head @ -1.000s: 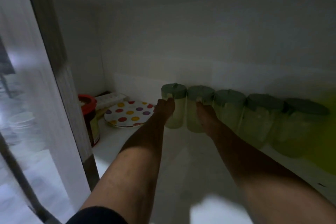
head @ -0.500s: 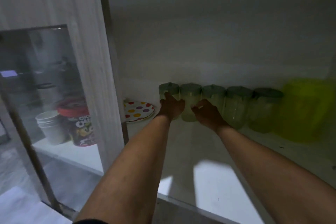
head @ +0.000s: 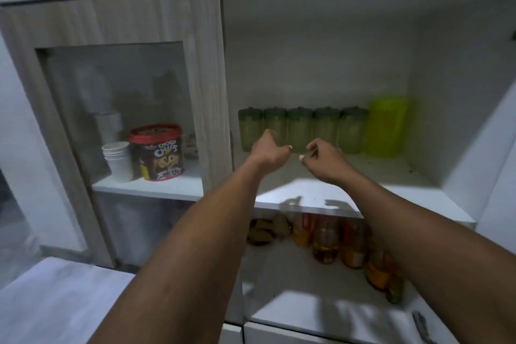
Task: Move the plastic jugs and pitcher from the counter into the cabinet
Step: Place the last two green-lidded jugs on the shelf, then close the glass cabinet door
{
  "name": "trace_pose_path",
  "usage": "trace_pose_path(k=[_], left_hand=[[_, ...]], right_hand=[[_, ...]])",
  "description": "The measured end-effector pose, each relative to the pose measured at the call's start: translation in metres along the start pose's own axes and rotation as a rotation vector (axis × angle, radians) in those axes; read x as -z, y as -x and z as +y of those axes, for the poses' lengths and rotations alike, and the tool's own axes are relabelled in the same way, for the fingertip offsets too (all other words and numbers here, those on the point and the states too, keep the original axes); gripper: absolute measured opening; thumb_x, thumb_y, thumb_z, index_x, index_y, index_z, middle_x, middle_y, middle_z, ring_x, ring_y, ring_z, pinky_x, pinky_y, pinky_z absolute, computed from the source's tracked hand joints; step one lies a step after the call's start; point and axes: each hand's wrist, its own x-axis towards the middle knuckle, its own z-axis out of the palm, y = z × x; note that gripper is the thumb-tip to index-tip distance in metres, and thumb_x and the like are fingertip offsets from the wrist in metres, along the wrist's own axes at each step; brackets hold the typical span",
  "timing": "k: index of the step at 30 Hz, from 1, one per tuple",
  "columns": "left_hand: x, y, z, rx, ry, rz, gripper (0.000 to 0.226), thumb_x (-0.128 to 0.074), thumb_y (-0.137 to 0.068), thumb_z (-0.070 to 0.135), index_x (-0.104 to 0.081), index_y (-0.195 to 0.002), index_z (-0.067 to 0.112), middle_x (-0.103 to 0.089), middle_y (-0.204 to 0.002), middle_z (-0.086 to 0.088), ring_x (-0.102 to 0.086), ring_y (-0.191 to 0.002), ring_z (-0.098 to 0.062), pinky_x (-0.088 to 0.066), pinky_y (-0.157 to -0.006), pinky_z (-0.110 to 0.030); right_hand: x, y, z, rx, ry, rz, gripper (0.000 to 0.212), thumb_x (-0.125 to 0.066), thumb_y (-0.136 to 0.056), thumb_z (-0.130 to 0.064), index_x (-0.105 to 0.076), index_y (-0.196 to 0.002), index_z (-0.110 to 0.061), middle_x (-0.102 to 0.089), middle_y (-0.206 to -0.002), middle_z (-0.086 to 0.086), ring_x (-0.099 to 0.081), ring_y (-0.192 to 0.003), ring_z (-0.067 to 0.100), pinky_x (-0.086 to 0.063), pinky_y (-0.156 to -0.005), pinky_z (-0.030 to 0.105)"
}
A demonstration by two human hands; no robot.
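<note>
Five green-lidded jugs point(head: 300, 130) stand in a row at the back of the cabinet shelf point(head: 391, 176), yellow-green pitcher point(head: 386, 126) at their right end; left hand point(head: 269, 149) and right hand point(head: 325, 159) hover loosely curled before them, grasping nothing.

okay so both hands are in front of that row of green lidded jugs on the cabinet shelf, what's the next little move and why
Probably draw both hands out of the cabinet and look to the counter for anything left. The left hand and right hand are empty, fingers loosely curled, in front of the shelf. Five green-lidded jugs stand upright in a row along the back wall, with the yellow-green pitcher at their right end, so nothing here seems to need adjusting.
</note>
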Motion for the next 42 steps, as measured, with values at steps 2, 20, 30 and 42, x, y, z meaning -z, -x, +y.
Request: trace_pose_path(k=[2,20,30,42], left_hand=[[0.004,0.028,0.003,-0.003,0.006,-0.044,0.067,-0.066,-0.094,0.026,-0.034,-0.151,0.013,-0.043,-0.153,-0.014,-0.048,-0.134,-0.034,-0.045,-0.110,-0.050],[-0.083,0.178,0.163,-0.341,-0.047,-0.192,0.062,-0.065,-0.092,0.031,-0.042,-0.145,0.010,-0.056,-0.139,-0.015,-0.054,-0.126,-0.032,-0.046,-0.106,-0.041],[-0.166,0.325,0.257,-0.653,-0.105,-0.302,0.057,-0.057,-0.089,0.016,-0.042,-0.144,0.014,-0.049,-0.144,-0.015,-0.052,-0.127,-0.032,-0.048,-0.103,-0.042],[-0.250,0.478,0.311,-0.969,-0.126,-0.269,0.073,-0.067,-0.090,0.035,-0.029,-0.151,0.021,-0.034,-0.157,-0.010,-0.041,-0.140,-0.032,-0.043,-0.112,-0.051]], right_hand=[[0.012,0.029,-0.008,0.012,0.036,-0.012,0.039,-0.066,-0.090,-0.037,-0.056,-0.121,-0.016,-0.062,-0.110,0.007,-0.060,-0.097,0.024,-0.048,-0.079,0.033],[0.230,0.221,0.004,0.014,0.338,0.300,0.036,-0.066,-0.088,-0.034,-0.059,-0.118,-0.015,-0.061,-0.107,0.005,-0.060,-0.096,0.023,-0.052,-0.088,0.041],[0.373,0.368,0.037,-0.087,0.486,0.499,0.031,-0.066,-0.090,-0.032,-0.059,-0.117,-0.018,-0.062,-0.112,0.004,-0.060,-0.099,0.021,-0.056,-0.088,0.041],[0.450,0.517,0.037,0.188,0.657,0.894,0.012,-0.059,-0.085,-0.016,-0.062,-0.096,-0.011,-0.059,-0.091,0.003,-0.058,-0.077,0.018,-0.054,-0.068,0.037]])
